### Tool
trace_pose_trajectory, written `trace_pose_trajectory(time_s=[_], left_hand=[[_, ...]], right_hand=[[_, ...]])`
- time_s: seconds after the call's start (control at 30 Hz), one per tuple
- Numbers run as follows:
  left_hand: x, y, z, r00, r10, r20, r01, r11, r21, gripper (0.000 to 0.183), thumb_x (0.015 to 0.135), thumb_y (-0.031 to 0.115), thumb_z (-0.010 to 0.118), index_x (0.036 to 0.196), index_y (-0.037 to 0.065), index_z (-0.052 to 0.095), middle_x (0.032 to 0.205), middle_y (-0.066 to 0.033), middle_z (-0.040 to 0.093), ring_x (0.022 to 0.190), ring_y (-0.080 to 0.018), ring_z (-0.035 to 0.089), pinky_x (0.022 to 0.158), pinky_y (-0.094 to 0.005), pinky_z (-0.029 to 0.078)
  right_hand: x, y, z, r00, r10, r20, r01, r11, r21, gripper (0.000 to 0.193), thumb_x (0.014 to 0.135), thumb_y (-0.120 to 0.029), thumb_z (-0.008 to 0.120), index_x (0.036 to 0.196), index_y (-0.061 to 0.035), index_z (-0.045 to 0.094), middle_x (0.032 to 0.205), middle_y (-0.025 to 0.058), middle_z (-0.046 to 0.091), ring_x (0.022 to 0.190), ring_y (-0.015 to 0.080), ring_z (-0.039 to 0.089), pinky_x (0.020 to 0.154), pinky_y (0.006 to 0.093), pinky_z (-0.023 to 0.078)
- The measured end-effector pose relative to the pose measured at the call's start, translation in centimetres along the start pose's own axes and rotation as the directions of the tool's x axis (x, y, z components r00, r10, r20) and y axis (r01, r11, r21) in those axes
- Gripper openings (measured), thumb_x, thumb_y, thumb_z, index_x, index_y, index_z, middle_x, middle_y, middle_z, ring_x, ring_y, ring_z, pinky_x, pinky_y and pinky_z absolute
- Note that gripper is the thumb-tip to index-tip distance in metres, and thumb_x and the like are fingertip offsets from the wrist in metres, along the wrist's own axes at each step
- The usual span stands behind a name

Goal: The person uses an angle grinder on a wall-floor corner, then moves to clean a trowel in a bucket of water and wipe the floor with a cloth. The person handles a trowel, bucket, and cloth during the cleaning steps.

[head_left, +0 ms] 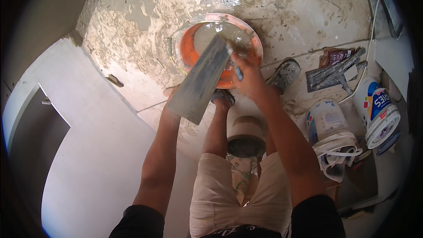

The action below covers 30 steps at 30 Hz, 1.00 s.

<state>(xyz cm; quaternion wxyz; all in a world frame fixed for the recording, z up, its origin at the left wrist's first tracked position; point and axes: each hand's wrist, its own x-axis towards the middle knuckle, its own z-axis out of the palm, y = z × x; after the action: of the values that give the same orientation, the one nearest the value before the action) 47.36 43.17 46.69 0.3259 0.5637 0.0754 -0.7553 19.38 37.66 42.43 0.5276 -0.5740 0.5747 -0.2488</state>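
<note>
My right hand [251, 77] is closed round the handle of a long rectangular plastering trowel [198, 81]. Its wet grey steel blade slants across the near left part of a round orange bucket [189, 46]. The blade's far end is over the cloudy water [205, 35] in the bucket, its near end over my left forearm. Only a small part of my left hand [170, 91] shows beside the blade; its fingers are hidden, and whether they touch the trowel I cannot tell.
My feet in dark clogs [286, 74] stand close to the bucket. An upturned pail [247, 128] sits between my legs. On the right lie dirty flat tools [337, 72], a white bucket [328, 119] and another white bucket [374, 105]. Wet smears cover the floor [304, 17]; a white wall [101, 136] rises left.
</note>
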Motion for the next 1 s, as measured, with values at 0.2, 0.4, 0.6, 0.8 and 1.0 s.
trace_pose_trajectory(time_s=[0.2, 0.4, 0.6, 0.8, 1.0], left_hand=[[2.6, -1.2, -0.9, 0.956, -0.155, 0.25, 0.243, 0.894, -0.375, 0.043, 0.107, 0.023, 0.048, 0.141, -0.004, 0.049, 0.127, -0.02, 0.064, 0.109, -0.0309, 0.069, 0.095, -0.0445, 0.057], [-0.2, 1.6, 6.4, 0.933, -0.244, -0.265, 0.295, 0.939, 0.177, 0.041, 0.102, 0.038, 0.064, 0.12, 0.001, 0.064, 0.096, -0.0057, 0.066, 0.073, -0.0045, 0.056, 0.055, -0.0202, 0.044], [-2.0, 1.4, 6.2, 0.98, -0.126, -0.156, 0.195, 0.786, 0.586, 0.035, 0.101, 0.036, 0.067, 0.119, 0.006, 0.065, 0.094, -0.0018, 0.063, 0.089, -0.0101, 0.061, 0.069, -0.0269, 0.051], [-2.9, 3.8, 8.7, 0.977, -0.123, -0.175, 0.212, 0.658, 0.723, 0.039, 0.1, 0.035, 0.068, 0.127, 0.008, 0.061, 0.109, -0.0072, 0.064, 0.107, -0.0193, 0.064, 0.093, -0.0351, 0.055], [-0.4, 2.5, 3.0, 0.758, 0.477, 0.445, -0.41, -0.182, 0.894, 0.042, 0.089, 0.008, 0.073, 0.13, 0.004, 0.061, 0.121, -0.008, 0.068, 0.105, -0.0184, 0.066, 0.093, -0.0358, 0.055]], right_hand=[[-2.7, -10.2, -1.7, 0.919, -0.174, 0.354, 0.147, 0.984, 0.102, 0.041, 0.095, -0.012, 0.066, 0.134, -0.0036, 0.061, 0.11, 0.0245, 0.069, 0.1, 0.0363, 0.07, 0.086, 0.0416, 0.055], [3.6, 1.2, -1.8, 0.911, 0.378, 0.163, -0.387, 0.922, 0.021, 0.037, 0.092, -0.026, 0.067, 0.121, -0.0018, 0.069, 0.099, 0.0226, 0.073, 0.095, 0.0353, 0.072, 0.086, 0.0425, 0.056], [5.4, 1.4, 0.4, 0.824, 0.565, 0.044, -0.552, 0.817, -0.167, 0.042, 0.092, -0.033, 0.069, 0.119, -0.0017, 0.071, 0.1, 0.0227, 0.073, 0.098, 0.0362, 0.071, 0.09, 0.042, 0.055], [2.5, 0.8, 0.7, 0.912, 0.406, -0.054, -0.405, 0.914, 0.018, 0.04, 0.091, -0.033, 0.07, 0.116, -0.0016, 0.072, 0.102, 0.0238, 0.073, 0.1, 0.0376, 0.071, 0.091, 0.0414, 0.055], [1.8, 1.3, 1.2, 0.92, 0.367, -0.135, -0.372, 0.928, -0.015, 0.033, 0.093, -0.028, 0.069, 0.114, -0.0025, 0.073, 0.099, 0.0219, 0.074, 0.096, 0.0349, 0.073, 0.09, 0.0385, 0.055]])
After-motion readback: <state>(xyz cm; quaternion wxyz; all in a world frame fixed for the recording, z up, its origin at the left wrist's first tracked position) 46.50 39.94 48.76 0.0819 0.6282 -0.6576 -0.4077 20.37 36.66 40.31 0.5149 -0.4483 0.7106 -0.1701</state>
